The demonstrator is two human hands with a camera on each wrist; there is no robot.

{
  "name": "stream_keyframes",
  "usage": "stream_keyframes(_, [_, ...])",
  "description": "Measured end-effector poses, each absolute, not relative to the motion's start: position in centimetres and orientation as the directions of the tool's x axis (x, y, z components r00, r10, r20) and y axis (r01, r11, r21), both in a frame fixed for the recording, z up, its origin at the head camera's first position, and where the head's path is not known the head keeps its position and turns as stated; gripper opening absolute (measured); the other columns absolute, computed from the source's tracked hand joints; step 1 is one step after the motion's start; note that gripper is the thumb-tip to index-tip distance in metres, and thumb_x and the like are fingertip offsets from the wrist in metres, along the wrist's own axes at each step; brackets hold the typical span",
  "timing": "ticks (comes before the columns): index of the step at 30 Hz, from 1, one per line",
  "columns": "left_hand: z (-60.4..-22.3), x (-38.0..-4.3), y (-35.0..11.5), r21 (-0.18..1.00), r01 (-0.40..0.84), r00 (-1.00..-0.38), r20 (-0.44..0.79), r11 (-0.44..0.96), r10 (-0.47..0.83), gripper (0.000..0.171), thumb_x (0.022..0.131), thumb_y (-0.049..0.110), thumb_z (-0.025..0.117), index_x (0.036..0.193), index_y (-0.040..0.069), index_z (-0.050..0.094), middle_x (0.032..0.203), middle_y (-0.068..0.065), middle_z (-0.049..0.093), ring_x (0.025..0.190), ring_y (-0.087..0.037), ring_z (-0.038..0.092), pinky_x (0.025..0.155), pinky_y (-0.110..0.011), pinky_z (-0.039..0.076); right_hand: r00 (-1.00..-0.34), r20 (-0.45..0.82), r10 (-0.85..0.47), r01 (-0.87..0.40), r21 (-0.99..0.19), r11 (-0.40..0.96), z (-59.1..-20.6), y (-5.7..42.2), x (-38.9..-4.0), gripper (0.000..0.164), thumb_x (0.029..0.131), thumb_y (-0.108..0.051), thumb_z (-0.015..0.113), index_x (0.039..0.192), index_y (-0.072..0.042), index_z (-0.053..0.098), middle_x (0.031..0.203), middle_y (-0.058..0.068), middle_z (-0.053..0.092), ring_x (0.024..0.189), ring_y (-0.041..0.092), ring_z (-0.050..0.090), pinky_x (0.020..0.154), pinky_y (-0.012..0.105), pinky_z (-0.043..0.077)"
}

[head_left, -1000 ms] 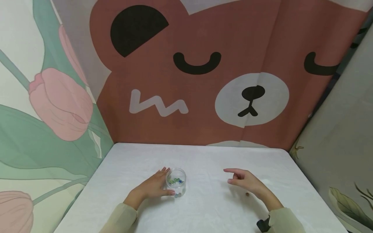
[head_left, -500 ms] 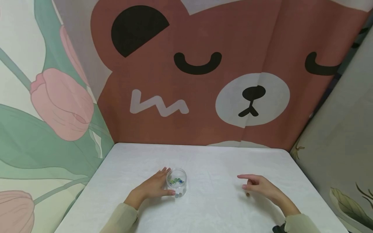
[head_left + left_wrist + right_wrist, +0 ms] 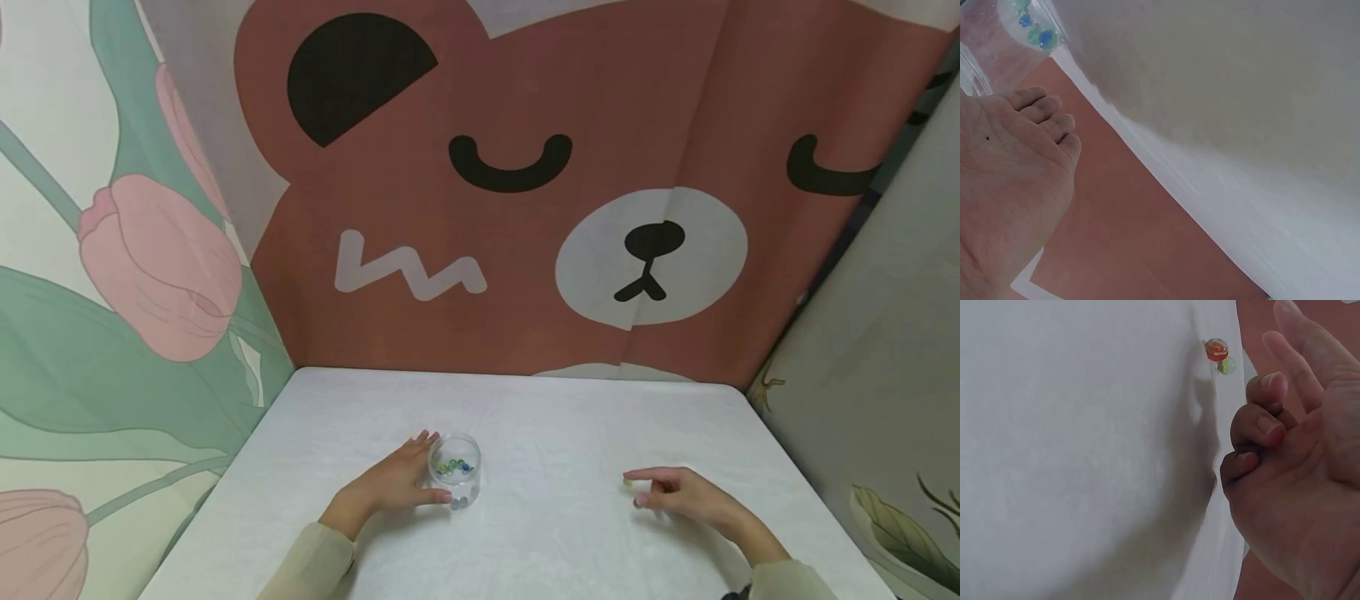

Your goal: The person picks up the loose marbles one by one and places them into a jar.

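Note:
A clear round jar point(image 3: 454, 446) with several green and blue marbles point(image 3: 1047, 39) in it stands left of the table's middle. My left hand point(image 3: 393, 479) rests against its left side, fingers nearly straight at the back and thumb along the front. Right of the jar, my right hand point(image 3: 686, 497) is low over the table, index finger and thumb stretched out and the other fingers curled in. Close to its index fingertip is a yellow-green marble point(image 3: 628, 483). In the right wrist view that marble and an orange marble point(image 3: 1216, 349) lie side by side, outside the curled fingers.
A white cloth point(image 3: 540, 533) covers the table. Behind it hangs a brown curtain point(image 3: 420, 333) with a bear's face. A flowered curtain point(image 3: 150, 275) borders the left side and a grey one point(image 3: 862, 375) the right.
My right hand has moved right and nearer to me, down by the marbles. The yellow-green marble now shows under its fingertip, while the orange one is covered in the head view. My left hand stays.

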State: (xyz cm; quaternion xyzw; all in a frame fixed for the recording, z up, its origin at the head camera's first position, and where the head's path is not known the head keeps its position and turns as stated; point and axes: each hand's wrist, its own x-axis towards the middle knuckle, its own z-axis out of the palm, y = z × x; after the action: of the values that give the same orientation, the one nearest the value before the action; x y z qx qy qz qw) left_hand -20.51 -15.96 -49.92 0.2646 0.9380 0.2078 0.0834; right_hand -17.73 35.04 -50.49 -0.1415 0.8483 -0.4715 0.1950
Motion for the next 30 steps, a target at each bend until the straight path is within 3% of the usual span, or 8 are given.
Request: stream_keyframes(30, [-49.6,-20.4,-16.0,0.448,0.468,-0.842,-0.036,0.762,0.538,0.107,0.085,0.07,0.065,0.158,0.0,0.029,0.164,-0.018,0.028,0.154,-0.036,0.018,0.126,-0.054,0.019,-0.892,-0.135,-0.431,-0.176,-0.775,0.607,-51.8,35.7,-17.9,0.037,0.09,-0.019,0.077,0.123,-0.003,0.072,0.076,-0.004,0.055,0.066,0.002,0.045,0.057,0.021,0.038])
